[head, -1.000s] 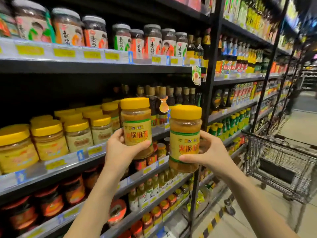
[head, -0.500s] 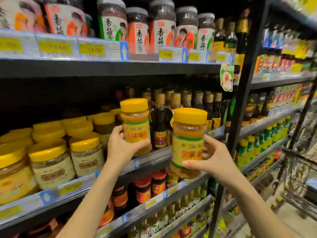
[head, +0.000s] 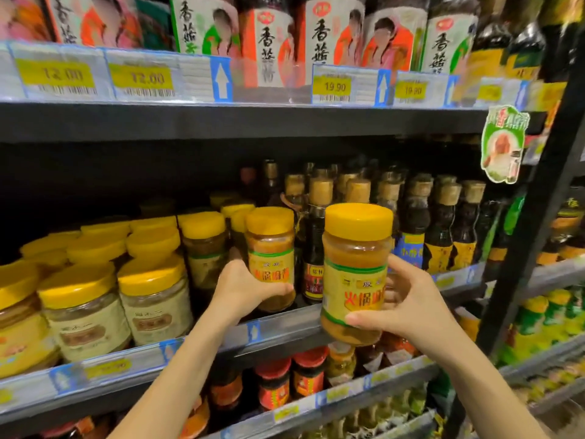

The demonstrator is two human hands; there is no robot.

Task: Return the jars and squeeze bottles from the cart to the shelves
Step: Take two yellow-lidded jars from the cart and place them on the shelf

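Observation:
My left hand (head: 242, 288) grips a yellow-lidded jar of orange-brown paste (head: 271, 248), holding it upright just over the front edge of the middle shelf (head: 285, 327), between the row of yellow-lidded jars (head: 152, 280) and the dark bottles (head: 443, 229). My right hand (head: 408, 307) holds a second, identical jar (head: 354, 267) in front of that shelf edge, tilted slightly and closer to the camera. The cart is out of view.
Tall labelled jars (head: 316, 39) line the top shelf above a strip of price tags (head: 335, 87). Red-lidded jars (head: 304, 378) fill the shelf below. A black upright post (head: 535, 223) divides this bay from the shelves on the right.
The camera and both hands have come closer to the shelf. The left jar has moved in over the shelf edge beside the yellow-lidded jars. The right jar stays in front.

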